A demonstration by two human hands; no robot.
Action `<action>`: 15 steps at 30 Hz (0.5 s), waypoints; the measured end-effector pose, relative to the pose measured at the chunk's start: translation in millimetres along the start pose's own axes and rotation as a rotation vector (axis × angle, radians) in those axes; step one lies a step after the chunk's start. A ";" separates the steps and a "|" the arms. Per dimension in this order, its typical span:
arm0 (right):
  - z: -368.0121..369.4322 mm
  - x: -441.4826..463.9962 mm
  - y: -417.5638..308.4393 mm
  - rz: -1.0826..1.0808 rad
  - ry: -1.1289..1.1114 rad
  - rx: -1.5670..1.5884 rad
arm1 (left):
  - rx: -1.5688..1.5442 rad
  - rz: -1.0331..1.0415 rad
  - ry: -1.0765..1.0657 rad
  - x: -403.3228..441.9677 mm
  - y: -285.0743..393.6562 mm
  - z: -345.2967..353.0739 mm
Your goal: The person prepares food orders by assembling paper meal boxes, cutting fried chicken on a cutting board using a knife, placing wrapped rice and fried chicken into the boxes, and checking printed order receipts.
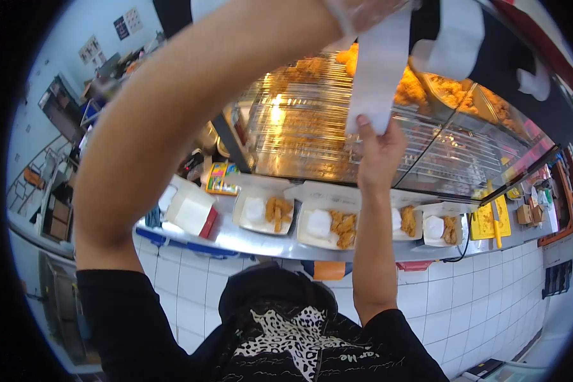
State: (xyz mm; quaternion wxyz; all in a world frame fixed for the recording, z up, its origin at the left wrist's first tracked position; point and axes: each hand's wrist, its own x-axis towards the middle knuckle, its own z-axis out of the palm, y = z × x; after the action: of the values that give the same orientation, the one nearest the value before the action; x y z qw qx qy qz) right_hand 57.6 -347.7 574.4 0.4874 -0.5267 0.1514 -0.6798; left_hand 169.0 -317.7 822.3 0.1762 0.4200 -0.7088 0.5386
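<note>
A long white paper slip, like a receipt (381, 67), hangs in front of the display case. My right hand (381, 149) pinches its lower end, thumb on the front. High at the top edge, my left hand (369, 14) is by the slip's upper end; its fingers are mostly cut off. More white slips (455, 38) hang to the right on a black panel. Below, along the counter, stand open white boxes (302, 237) with fried pieces (342, 229) and white wrapped portions (254, 209). An open box with a red side (191, 213) at the left shows only its white inside.
Behind the boxes stands a lit glass display case (299, 143) with wire racks and fried food (449, 92). On the steel counter (248, 240), to the right, lies a yellow cutting board (484, 223) with a yellow-handled knife (497, 235). White tiles (191, 286) cover the floor.
</note>
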 end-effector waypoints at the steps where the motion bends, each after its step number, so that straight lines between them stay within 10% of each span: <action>1: -0.7 -1.1 1.3 0.004 -0.004 0.011 | -0.041 -0.013 0.026 -3.0 1.7 3.4; 7: -8.3 2.5 1.5 0.024 0.009 0.077 | -0.231 -0.352 -0.348 17.0 22.2 -34.2; 8: -9.4 1.8 0.8 0.013 0.013 0.084 | 0.001 -0.002 0.282 -21.7 15.7 13.7; 15: -14.0 -0.4 -10.4 0.044 -0.061 0.122 | 0.023 -0.196 0.072 -18.4 32.3 -10.0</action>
State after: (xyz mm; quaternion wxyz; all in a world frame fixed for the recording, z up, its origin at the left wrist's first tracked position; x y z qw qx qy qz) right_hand 40.3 -346.7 576.1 0.5377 -0.5132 0.1062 -0.6605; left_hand 152.3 -298.9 793.1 0.2486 0.4696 -0.6513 0.5418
